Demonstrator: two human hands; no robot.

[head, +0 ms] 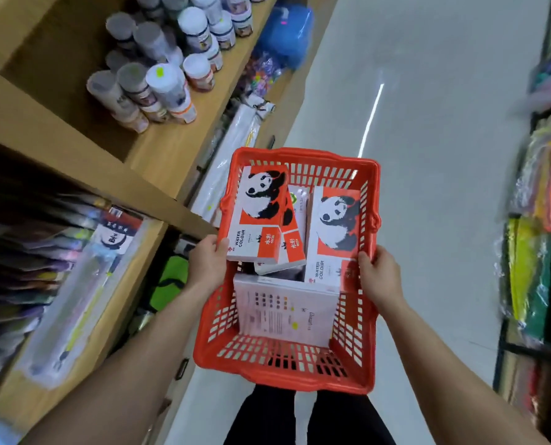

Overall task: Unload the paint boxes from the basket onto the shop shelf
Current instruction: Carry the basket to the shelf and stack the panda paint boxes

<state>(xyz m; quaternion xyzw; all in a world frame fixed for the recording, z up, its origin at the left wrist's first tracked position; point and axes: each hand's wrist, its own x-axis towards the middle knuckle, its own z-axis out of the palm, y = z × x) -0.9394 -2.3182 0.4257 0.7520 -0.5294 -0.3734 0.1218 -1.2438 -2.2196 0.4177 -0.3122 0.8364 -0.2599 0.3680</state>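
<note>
A red plastic basket (369, 332) hangs in front of me over the aisle floor. It holds several white and orange panda water colour boxes. One box (255, 216) lies on top at the left, another (333, 232) leans at the right, and one (284, 303) lies face down nearer me. My left hand (208, 263) grips the basket's left rim, with the thumb against the corner of the top left box. My right hand (378, 277) grips the right rim. A wooden shop shelf (168, 149) runs along my left.
Paint jars (168, 88) with white lids crowd the upper shelf. Below it lie flat packaged goods (84, 268). Rolled sheets (226, 162) and bags (287, 33) stand on the floor by the shelf. Coloured paper racks (537, 220) line the right. The grey aisle floor (428, 123) stretches ahead.
</note>
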